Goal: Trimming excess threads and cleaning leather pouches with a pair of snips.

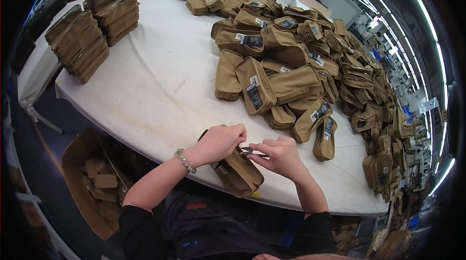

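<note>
My left hand (221, 142) grips the upper end of a tan fabric pouch (238, 175) that lies at the near edge of the white table (160, 80). A bead bracelet sits on that wrist. My right hand (279, 155) pinches a small dark tool (252, 152) against the pouch, just right of my left fingers. The two hands almost touch. What kind of tool it is I cannot tell.
A big loose heap of tan pouches (301, 66) with dark tags covers the table's right half. Neat stacks of flat pouches (92, 27) stand at the far left. A cardboard box (92, 182) holding several pouches sits on the floor at lower left.
</note>
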Demonstrator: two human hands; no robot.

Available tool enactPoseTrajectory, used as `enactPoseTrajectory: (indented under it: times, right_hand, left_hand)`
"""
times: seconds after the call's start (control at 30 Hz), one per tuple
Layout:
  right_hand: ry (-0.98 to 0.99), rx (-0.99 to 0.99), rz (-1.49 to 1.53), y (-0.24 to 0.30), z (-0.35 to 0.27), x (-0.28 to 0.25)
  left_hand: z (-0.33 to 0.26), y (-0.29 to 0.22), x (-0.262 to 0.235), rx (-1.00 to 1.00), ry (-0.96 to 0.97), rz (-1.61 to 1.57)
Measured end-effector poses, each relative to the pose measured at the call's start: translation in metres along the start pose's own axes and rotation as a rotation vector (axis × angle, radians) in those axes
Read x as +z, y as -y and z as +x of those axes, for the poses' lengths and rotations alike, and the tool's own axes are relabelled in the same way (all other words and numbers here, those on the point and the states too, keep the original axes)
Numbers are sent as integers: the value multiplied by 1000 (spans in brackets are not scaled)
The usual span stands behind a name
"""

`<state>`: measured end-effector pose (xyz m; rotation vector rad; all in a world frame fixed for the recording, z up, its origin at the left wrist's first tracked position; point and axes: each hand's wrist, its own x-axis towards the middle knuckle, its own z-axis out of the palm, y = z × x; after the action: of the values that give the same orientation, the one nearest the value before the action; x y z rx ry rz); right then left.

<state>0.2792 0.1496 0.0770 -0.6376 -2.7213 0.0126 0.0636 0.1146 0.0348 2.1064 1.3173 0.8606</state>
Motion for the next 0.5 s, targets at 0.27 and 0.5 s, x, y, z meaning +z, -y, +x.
enactPoseTrajectory:
  times: [0.27,0.5]
  right_hand:
    - [7,0,-8,0,2,2]
    - [33,-18,-36,2,5,-3]
  left_hand:
    - [1,1,0,-17,28,-30]
    - [1,1,0,-4,26,-42]
